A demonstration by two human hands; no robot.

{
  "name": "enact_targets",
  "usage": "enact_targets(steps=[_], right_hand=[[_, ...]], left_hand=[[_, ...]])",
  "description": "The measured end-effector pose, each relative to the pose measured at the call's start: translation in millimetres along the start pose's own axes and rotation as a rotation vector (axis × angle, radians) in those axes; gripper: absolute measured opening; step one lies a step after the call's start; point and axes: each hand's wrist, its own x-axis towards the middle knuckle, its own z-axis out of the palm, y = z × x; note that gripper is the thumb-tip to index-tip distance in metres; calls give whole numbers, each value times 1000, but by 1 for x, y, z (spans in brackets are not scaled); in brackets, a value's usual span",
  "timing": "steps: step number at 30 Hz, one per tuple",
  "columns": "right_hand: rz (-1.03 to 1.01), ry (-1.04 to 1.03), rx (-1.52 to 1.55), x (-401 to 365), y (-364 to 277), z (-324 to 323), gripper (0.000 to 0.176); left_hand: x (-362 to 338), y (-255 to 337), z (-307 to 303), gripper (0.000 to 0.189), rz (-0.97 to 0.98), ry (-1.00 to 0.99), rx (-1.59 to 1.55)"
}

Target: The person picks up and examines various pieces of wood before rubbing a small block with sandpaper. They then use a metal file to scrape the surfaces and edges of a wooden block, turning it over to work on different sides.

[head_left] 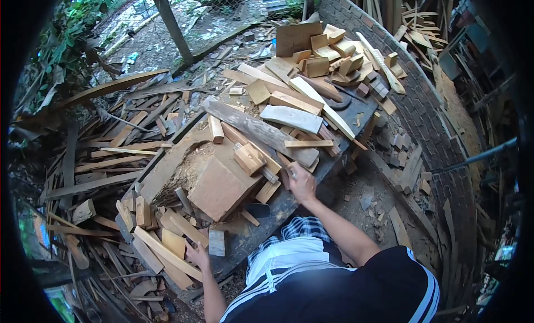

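My left hand [198, 255] is low on the near left side of the bench, by the end of a short wooden board [189, 228] and a long pale strip of wood [167, 254]. Its fingers and thumb look spread, with a dark gap between them. My right hand [302, 183] is closed at the bench's near edge, beside a dark flat piece [285, 179]; what lies inside the fist is mostly hidden. Left of that hand are a light wooden block [249, 159] and a large brown block [222, 184]. A grey-white block [217, 242] stands right of my left hand.
Wood offcuts are heaped on the dark bench [359, 109], including a long weathered board [256, 131] and a white-faced piece [291, 118]. Scrap strips [105, 178] lie piled at left. A brick wall [411, 81] runs along the right, a wire fence post [171, 27] behind.
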Motion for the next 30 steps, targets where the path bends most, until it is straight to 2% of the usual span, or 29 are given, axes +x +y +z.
enact_targets(steps=[2,3,4,6,7,9,11,12,15,16,18,19,20,22,23,26,28,30], right_hand=[[148,27,-52,43,28,-6,20],[153,96,-22,67,44,-9,20],[161,165,6,93,63,-12,20],[114,294,53,141,103,-20,20],[216,284,9,164,118,-25,22],[372,220,-23,199,144,-31,30],[407,112,17,227,184,-20,46],[399,93,25,234,185,-17,46],[634,-46,55,258,195,-6,69],[626,-58,60,264,199,6,69],[784,-43,201,272,204,25,71],[821,-53,275,275,205,26,80],[765,-20,331,283,252,63,60],[880,-87,687,283,227,37,45],[900,-123,729,285,209,20,38],[893,-230,897,294,204,13,34],[884,-218,906,294,184,0,31],[720,-178,856,291,161,-11,27]], left_hand=[[-5,-11,8,69,232,25,23],[-22,5,12,67,136,76,-34],[-41,41,5,66,26,2,32],[-50,20,22,66,70,101,212],[-59,34,26,66,70,110,221],[-82,67,29,66,-139,62,150],[-89,64,39,66,-113,119,137],[-95,65,42,66,-78,160,118],[-111,70,45,66,-146,99,-31],[-117,68,47,66,-152,113,-32],[-130,63,48,67,-210,97,32],[-139,61,48,67,-197,100,17],[-147,65,49,67,-203,108,22],[-165,89,50,67,-350,115,-1],[-170,88,51,67,-380,116,-11],[-175,88,52,66,-412,95,-15],[-171,80,55,65,-392,98,-41],[-163,84,57,63,-351,80,-70]])
